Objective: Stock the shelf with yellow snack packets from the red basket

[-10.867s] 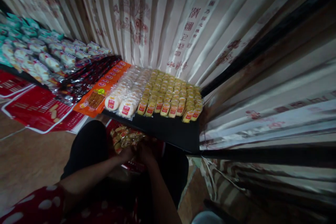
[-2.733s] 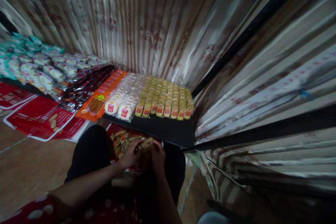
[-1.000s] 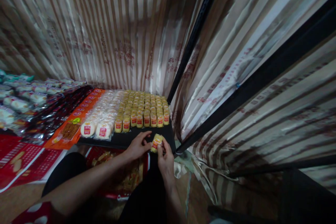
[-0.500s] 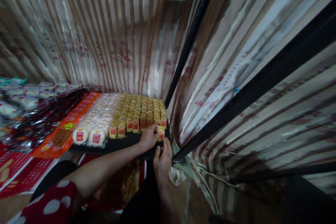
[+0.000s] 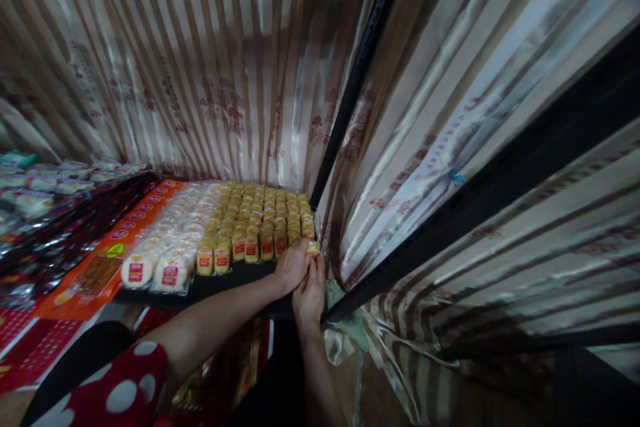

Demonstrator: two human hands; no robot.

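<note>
At the right end of the dark shelf (image 5: 245, 280), a small yellow wrapped snack packet (image 5: 313, 248) is between my fingertips. My left hand (image 5: 293, 267) has its fingers curled at the packet's left side. From below, my right hand (image 5: 309, 292) pinches the same packet, its fingers pointing up. Just behind and left of my hands stand rows of matching yellow snack packets (image 5: 251, 247) with red labels. Part of the nearest right-hand row is hidden by my left hand.
Further left lie round white wrapped crackers (image 5: 170, 273), a flat orange snack bag (image 5: 93, 273) and dark shiny packets (image 5: 65, 233). Striped curtain (image 5: 225, 80) hangs behind the shelf. A black post (image 5: 345, 107) and a slanting black bar (image 5: 450, 213) stand at the right.
My hands have come closer together, and the packet has moved slightly up and right, its top tipped so the label no longer shows. The view has shifted a little.
</note>
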